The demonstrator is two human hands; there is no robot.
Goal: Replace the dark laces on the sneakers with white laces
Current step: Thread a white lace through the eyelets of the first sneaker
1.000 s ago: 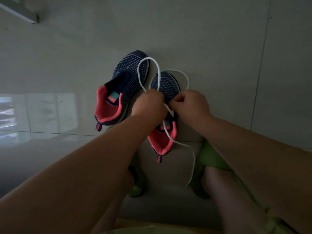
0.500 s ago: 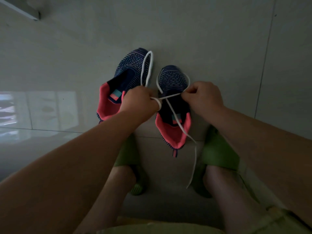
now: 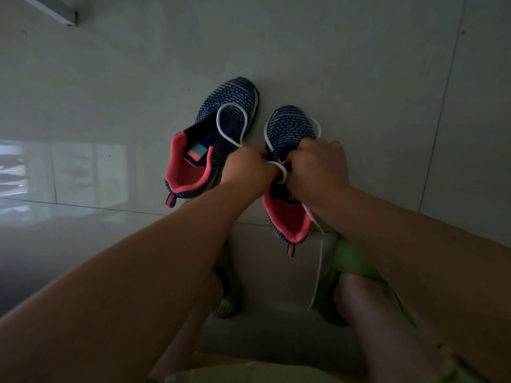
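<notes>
The white lace (image 3: pixel 231 125) is right over the near sneaker (image 3: pixel 289 172), the one sitting between your 2 wrists, and you look to be mid-bow on it. Your left hand (image 3: pixel 249 168) is curled around 1 loop, which arcs up and flops across the far sneaker (image 3: pixel 218 128). Your right hand (image 3: pixel 318 164) is clenched on the other strand, with a second loop peeking out past its knuckles over the toe. Between your hands there's a small ring of lace where the knot seems to be forming. You've got both hands pulled in tight over the tongue, I'd guess so the tension stays on the knot instead of the loops.

1 loose tail hangs down past the pink heel toward your legs, free of either hand.

The far sneaker sits just beside the near one, angled away, and I can't see any lace threaded in it, so that one's probably yet to do. No dark laces in view anywhere.

Both shoes are on the pale tiled floor (image 3: pixel 359 78), right in front of your green slippers (image 3: pixel 345 255), easy reach.
</notes>
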